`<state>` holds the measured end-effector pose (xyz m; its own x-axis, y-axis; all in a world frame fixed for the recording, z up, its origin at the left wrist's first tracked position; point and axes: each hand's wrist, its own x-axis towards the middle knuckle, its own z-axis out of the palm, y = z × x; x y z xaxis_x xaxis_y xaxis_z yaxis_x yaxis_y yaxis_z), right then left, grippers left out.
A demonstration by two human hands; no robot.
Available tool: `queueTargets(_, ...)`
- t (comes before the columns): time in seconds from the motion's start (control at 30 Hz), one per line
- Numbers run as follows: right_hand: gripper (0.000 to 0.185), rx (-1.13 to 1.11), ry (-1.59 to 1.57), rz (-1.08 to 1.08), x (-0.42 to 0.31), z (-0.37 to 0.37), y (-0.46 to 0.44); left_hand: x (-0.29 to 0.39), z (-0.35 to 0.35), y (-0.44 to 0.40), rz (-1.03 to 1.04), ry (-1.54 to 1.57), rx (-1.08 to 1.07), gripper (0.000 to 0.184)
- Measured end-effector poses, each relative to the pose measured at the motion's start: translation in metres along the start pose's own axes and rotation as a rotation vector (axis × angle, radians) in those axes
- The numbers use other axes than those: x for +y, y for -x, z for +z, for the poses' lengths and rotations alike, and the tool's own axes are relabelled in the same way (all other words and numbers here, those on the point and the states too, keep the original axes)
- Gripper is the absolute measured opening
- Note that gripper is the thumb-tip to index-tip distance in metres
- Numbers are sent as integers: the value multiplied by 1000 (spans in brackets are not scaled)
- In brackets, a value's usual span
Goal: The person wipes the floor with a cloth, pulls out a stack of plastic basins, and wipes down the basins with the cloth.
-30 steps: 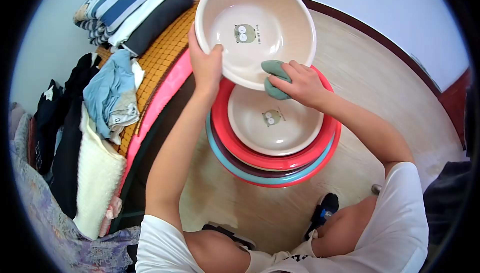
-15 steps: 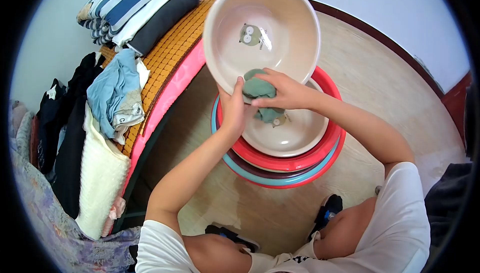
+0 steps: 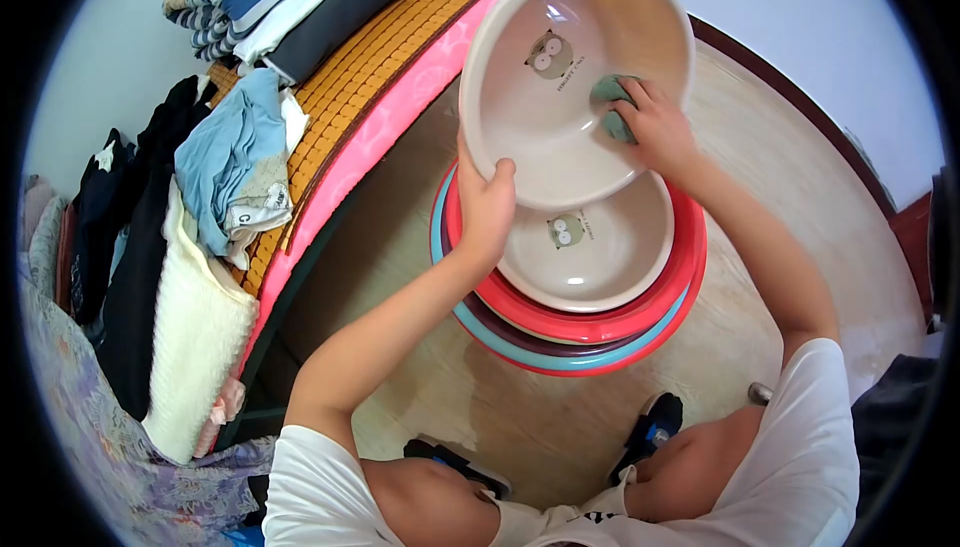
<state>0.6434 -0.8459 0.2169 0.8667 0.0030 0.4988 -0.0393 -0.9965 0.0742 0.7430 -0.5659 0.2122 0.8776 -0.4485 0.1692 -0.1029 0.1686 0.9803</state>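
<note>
A beige basin (image 3: 530,137) with an owl print is held up and tilted, its inside facing me. My left hand (image 3: 488,209) grips its lower left rim, thumb over the edge and fingers hidden behind. Bunched in my right hand (image 3: 655,129) is a green cloth (image 3: 617,107), pressed against the inner wall on the right side. Below stands a second beige basin (image 3: 620,259) with the same owl print, inside a red basin (image 3: 690,247). Blue and dark rims show beneath that one.
At the left is a bed edge with a bamboo mat (image 3: 330,137) and a pink side (image 3: 390,132). Folded bedding (image 3: 270,7), a light blue garment (image 3: 232,162) and a cream towel (image 3: 195,347) lie on it. My feet in dark shoes (image 3: 655,427) are on the wooden floor (image 3: 560,437).
My right hand has carried the green cloth from the near rim to the basin's right inner wall. The held basin has shifted right in view and turned slightly.
</note>
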Motion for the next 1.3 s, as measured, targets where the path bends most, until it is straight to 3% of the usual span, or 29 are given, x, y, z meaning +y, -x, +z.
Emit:
queueTargets(0.03, 41, -1, -2, -5, -12, 6, 1, 3, 4, 0, 16, 13, 0, 82)
queueTargets(0.1, 45, -154, -404, 299, -50, 18, 3, 10, 13, 0, 32, 26, -3, 80)
queueTargets(0.23, 49, -58, -1094, 382, -129, 27, 2, 0, 24, 8, 121, -63, 12, 66)
queueTargets(0.33, 49, 31, -1275, 397, -147, 12, -4, -9, 23, 12, 126, -51, 43, 62)
queueTargets(0.47, 51, 51, -1187, 197, -120, 5, -9, -5, 20, 4, 160, -51, 62, 56)
queueTargets(0.53, 54, -57, -769, -7, -94, 5, -6, 5, 17, 2, 131, -50, 31, 55)
queueTargets(0.67, 48, -120, -205, -107, -15, 12, 4, 4, 8, 1, 180, -68, 14, 64)
queueTargets(0.73, 40, -30, 26, -146, 29, 1, 0, 4, 10, 7, 272, -95, -29, 76)
queueTargets(0.83, 41, 61, 165, -110, 42, -21, -14, 3, 19, 12, 181, -87, -29, 77)
queueTargets(0.87, 41, 58, 164, -115, 32, -22, -15, 4, 20, 9, 179, -85, -24, 77)
queueTargets(0.93, 43, 153, -28, 197, 4, -22, -12, 11, 24, 3, 123, -26, -13, 75)
queueTargets(1.0, 49, -39, -296, 323, -16, 13, 1, 22, 32, 6, 102, -8, -4, 73)
queueTargets(1.07, 55, -98, -584, 292, -54, 51, 17, 15, 40, 8, 87, 15, 5, 72)
queueTargets(1.13, 57, -137, -944, 391, -107, 26, 9, -12, 44, 13, 219, -64, 70, 45)
queueTargets(1.17, 60, -140, -1160, 386, -119, 10, 3, -14, 42, 15, 211, -65, 69, 45)
queueTargets(1.27, 65, -204, -1183, 236, -109, -8, -7, -3, 33, 14, 85, 70, 70, 45)
queueTargets(1.3, 68, -207, -1042, 125, -106, -20, -9, 4, 31, 9, 80, 72, 71, 45)
